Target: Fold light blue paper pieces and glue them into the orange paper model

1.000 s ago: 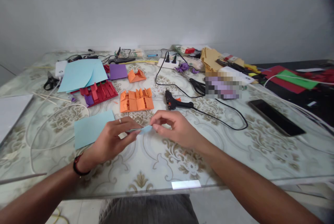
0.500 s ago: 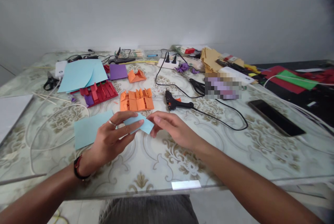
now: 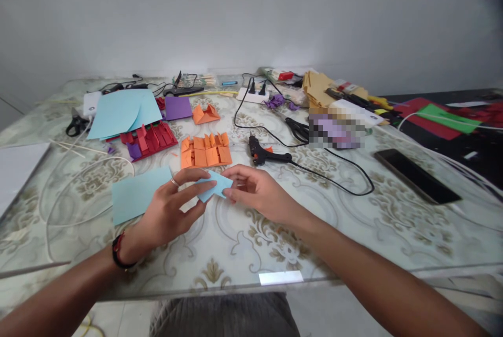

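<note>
A small folded piece of light blue paper (image 3: pixel 215 184) is between my two hands, just above the patterned tabletop. My left hand (image 3: pixel 176 198), with a ring on one finger, grips its left side, fingers lying over the top. At its right edge my right hand (image 3: pixel 257 190) pinches the paper between thumb and fingers. A flat light blue sheet (image 3: pixel 135 195) lies partly beneath my left hand. Just beyond the hands sit folded orange paper pieces (image 3: pixel 206 151), and another orange folded piece (image 3: pixel 206 114) is farther back.
A black glue gun (image 3: pixel 271 156) lies right of the orange pieces, its cord looping rightward. Blue sheets (image 3: pixel 121 111), red folded paper (image 3: pixel 151 140) and a purple square (image 3: pixel 177 108) lie back left. A phone (image 3: pixel 416 175) and scissors (image 3: pixel 296 130) are on the right; a power strip (image 3: pixel 253 96) stands behind.
My right thumb and fingers have closed on the right edge of the blue paper, which has turned slightly and shifted a little to the right. My left hand keeps its grip.
</note>
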A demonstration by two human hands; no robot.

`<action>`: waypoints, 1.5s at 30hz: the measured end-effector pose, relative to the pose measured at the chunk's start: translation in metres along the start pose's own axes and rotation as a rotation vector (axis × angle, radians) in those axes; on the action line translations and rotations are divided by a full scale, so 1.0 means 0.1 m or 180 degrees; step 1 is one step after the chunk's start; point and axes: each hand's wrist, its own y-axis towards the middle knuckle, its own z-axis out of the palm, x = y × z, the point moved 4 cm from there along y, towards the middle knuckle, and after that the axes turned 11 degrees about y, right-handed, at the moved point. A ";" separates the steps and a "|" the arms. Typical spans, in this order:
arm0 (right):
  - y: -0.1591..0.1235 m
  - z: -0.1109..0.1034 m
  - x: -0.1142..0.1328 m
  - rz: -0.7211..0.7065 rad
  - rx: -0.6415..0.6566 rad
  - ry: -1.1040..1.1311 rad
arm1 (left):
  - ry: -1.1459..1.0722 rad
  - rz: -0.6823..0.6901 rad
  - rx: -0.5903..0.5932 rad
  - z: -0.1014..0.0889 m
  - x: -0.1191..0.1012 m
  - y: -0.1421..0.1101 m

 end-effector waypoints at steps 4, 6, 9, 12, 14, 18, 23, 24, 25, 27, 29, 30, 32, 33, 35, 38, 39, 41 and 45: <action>-0.01 0.00 0.04 -0.0294 -0.0101 -0.0202 | -0.0111 -0.0231 -0.0010 -0.03 -0.01 0.04; -0.02 0.00 0.05 -0.0402 -0.0130 -0.0346 | -0.0170 -0.0363 0.0039 -0.04 -0.01 0.06; -0.03 0.02 0.05 -0.0533 -0.0078 -0.0581 | -0.0244 -0.0536 0.0181 -0.03 0.01 0.07; -0.04 0.04 0.07 -0.0642 -0.0066 -0.0808 | -0.0455 -0.0817 0.0396 0.01 0.06 0.06; -0.05 0.05 0.09 -0.0699 -0.0102 -0.0953 | -0.0772 -0.1091 0.0520 0.04 0.10 0.04; -0.05 0.08 0.09 -0.0891 -0.0088 -0.1204 | -0.1391 -0.1485 0.0818 0.14 0.15 -0.03; -0.08 0.12 0.08 -0.1247 0.0100 -0.1513 | -0.1256 -0.1422 0.1158 0.25 0.14 -0.06; -0.08 0.13 0.08 -0.1247 0.0115 -0.1523 | -0.1211 -0.1385 0.1156 0.25 0.14 -0.06; -0.08 0.13 0.08 -0.1221 0.0112 -0.1523 | -0.1178 -0.1357 0.1133 0.25 0.14 -0.06; -0.08 0.12 0.09 -0.1143 0.0085 -0.1523 | -0.1170 -0.1357 0.1058 0.24 0.15 -0.05; -0.08 0.12 0.10 -0.1071 0.0090 -0.1531 | -0.1227 -0.1459 0.0996 0.24 0.17 -0.05; -0.08 0.11 0.10 -0.1044 0.0111 -0.1532 | -0.1274 -0.1521 0.0977 0.24 0.18 -0.06; -0.07 0.11 0.10 -0.0982 0.0188 -0.1521 | -0.1402 -0.1603 0.0951 0.25 0.19 -0.06; -0.07 0.11 0.10 -0.0959 0.0225 -0.1512 | -0.1481 -0.1627 0.0948 0.26 0.20 -0.06; -0.07 0.10 0.10 -0.0921 0.0272 -0.1505 | -0.1647 -0.1669 0.0979 0.28 0.19 -0.07; -0.06 0.10 0.11 -0.0834 0.0284 -0.1510 | -0.1931 -0.1770 0.1155 0.30 0.18 -0.08; -0.06 0.10 0.11 -0.0794 0.0275 -0.1498 | -0.2027 -0.1809 0.1242 0.30 0.17 -0.08; -0.06 0.10 0.13 -0.0750 0.0231 -0.1459 | -0.2189 -0.1832 0.1378 0.30 0.15 -0.08; -0.06 0.08 0.13 -0.0704 0.0091 -0.1380 | -0.2328 -0.1721 0.1295 0.26 0.13 -0.05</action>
